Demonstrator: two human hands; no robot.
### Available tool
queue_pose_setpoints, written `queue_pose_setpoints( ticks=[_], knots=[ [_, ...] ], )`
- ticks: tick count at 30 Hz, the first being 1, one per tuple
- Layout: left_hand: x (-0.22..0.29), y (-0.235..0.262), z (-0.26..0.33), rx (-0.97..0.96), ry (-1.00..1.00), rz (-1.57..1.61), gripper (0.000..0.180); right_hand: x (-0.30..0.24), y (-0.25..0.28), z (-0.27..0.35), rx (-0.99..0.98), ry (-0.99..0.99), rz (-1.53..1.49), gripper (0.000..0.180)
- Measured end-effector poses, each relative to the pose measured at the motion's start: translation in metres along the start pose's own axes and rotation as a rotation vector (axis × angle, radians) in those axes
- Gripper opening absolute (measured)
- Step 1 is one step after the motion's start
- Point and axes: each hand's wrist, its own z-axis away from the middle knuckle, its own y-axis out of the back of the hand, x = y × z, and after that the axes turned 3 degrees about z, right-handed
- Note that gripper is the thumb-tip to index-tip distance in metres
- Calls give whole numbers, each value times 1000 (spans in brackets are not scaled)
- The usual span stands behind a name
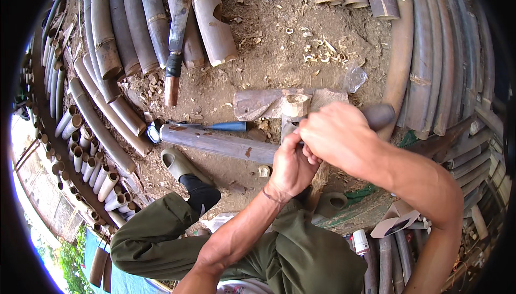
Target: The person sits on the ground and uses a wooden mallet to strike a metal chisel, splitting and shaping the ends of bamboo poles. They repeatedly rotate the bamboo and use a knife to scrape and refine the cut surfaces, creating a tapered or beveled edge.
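Note:
My hands meet in front of my knees, both with fingers closed. My left hand (293,169) is curled round the lower part of a short bamboo piece (295,107), whose pale cut end points away from me. Over it lies my right hand (337,127), knuckles up and fingers bent in a fist; what it grips is hidden under it. A dark rounded end (379,114) shows beyond the right wrist; I cannot tell whether the hand holds it. Just past my hands lies a rough bamboo block (260,104). A long bamboo length (217,142) runs leftward from my left hand.
A blue-handled tool (228,126) lies beside the long bamboo. Farther off is a long-bladed tool with a wooden handle (171,88). Bamboo poles (142,20) line the left, more poles (422,73) the right. Shavings (325,55) litter the dirt. My clog (180,165) is at left.

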Motion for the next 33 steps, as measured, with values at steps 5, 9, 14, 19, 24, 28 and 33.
queue_pose_setpoints(
  ticks=[5, 9, 14, 19, 24, 28, 33],
  knots=[
    [5, 11, -1, -315, 64, 16, 42, 10, 21, -27, -224, 115, 89, 12],
    [-2, 34, 29, -140, 119, -796, 72, 11, -51, 3, 112, -79, -84, 25],
    [-51, 58, 76, -419, -171, -1717, 91, -21, -147, 62, 440, -242, -1394, 47],
    [-21, 18, 92, -219, -292, -1896, 60, -46, -171, 108, 774, -637, -1109, 39],
    [-5, -46, 103, -301, -186, -1968, 45, -57, -109, 129, 968, -130, -46, 55],
    [4, -65, 105, -265, 38, -1465, 59, -11, -125, 99, 1129, 159, -473, 34],
    [53, 21, 52, 120, -626, -1517, 71, 3, -131, 52, 1523, 277, -1138, 19]
  ],
)
